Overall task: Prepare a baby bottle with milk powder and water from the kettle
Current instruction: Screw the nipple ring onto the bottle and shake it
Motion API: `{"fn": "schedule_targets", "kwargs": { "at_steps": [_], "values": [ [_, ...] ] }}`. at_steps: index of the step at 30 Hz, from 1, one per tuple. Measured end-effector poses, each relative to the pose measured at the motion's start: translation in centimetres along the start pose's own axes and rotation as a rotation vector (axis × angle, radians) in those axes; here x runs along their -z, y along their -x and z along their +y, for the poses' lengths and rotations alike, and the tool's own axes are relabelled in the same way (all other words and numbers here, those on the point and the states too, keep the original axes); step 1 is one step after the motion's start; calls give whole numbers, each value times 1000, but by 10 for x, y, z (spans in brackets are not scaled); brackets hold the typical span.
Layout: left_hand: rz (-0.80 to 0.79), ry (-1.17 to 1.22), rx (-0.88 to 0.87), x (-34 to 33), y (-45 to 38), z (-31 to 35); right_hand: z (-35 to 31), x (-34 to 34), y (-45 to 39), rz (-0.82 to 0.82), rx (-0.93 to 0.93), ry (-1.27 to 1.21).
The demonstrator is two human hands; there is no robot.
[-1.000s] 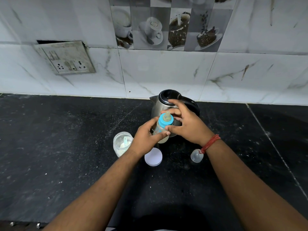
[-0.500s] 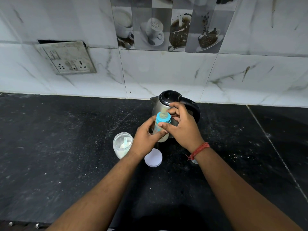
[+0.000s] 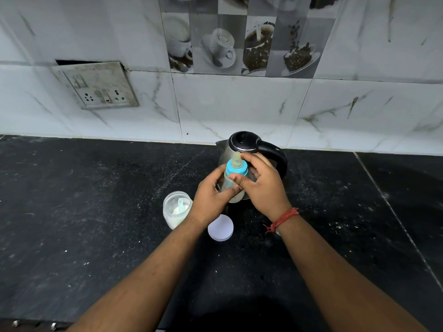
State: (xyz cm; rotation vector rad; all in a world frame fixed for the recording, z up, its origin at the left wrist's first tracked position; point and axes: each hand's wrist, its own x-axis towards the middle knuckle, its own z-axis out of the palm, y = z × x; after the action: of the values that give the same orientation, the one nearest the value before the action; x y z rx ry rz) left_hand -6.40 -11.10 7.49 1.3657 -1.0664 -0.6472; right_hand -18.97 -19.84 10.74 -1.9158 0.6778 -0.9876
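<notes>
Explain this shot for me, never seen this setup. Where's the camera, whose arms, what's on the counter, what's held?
No robot here: a person wears a wide-angle camera on the head, looking down at both bare arms. The left hand grips the body of a baby bottle, and the right hand curls its fingers around the bottle's blue collar. Behind it stands a steel kettle. On the black counter sit an open jar of white powder with a scoop inside, and its white lid lying flat beside it.
</notes>
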Motion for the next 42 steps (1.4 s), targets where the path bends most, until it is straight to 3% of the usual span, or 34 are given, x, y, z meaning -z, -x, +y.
{"fn": "schedule_targets", "kwargs": {
  "at_steps": [3, 11, 22, 27, 30, 34, 42],
  "values": [
    [-13, 27, 5, 1, -1, 3, 2, 2, -2, -11, -35, -75],
    [-34, -8, -11, 3, -2, 1, 5, 8, -4, -64, -48, 2],
    [-46, -46, -19, 0, -2, -1, -2, -1, 1, 70, 0, 286],
    [-7, 0, 19, 8, -6, -2, -3, 16, -1, 47, 26, 243],
    [-22, 15, 33, 8, -5, -4, 0, 30, -8, -92, -43, -11],
    [-43, 24, 33, 4, -3, -3, 6, 37, -17, -346, -104, -126],
    [-68, -32, 2, 4, -3, 7, 0, 8, -6, -38, -3, 70]
  ]
}}
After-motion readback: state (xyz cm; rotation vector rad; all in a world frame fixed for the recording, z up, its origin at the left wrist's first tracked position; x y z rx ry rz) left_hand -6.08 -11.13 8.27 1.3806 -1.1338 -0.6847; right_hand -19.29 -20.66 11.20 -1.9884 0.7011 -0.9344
